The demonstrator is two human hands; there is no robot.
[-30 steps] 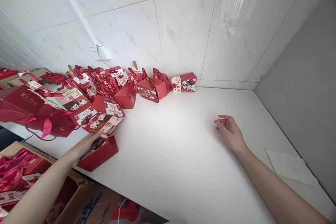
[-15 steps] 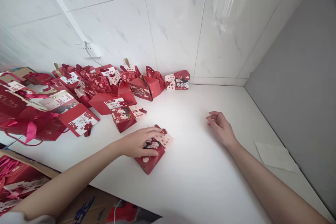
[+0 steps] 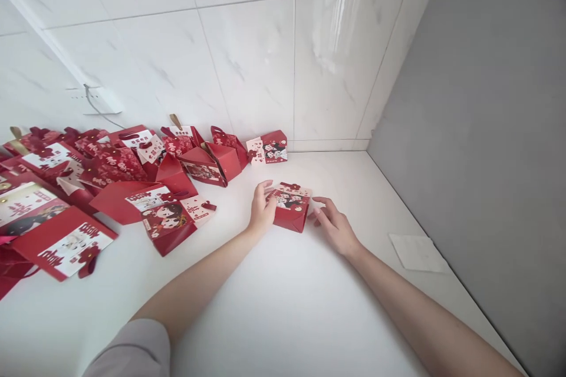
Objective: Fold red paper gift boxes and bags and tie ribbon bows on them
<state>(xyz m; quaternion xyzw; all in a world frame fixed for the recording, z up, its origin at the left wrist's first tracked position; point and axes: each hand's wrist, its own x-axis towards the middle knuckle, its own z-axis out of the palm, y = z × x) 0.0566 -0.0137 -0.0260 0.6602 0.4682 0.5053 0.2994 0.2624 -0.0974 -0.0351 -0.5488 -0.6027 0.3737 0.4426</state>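
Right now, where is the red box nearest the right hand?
In the head view, the red box is just below centre, between the left hand at its left side and the right hand by its right.

A small red box [image 3: 290, 218] sits on the counter [image 3: 283, 300] between the two hands, its left edge against the left hand [image 3: 262, 209] and its right edge just beside the right hand's [image 3: 336, 228] fingertips. Cartoon figures decorate its upward face; a pale flap [image 3: 301, 190] with a dark red flower [image 3: 293, 187] lies beyond them, and plain red shows on the near side.
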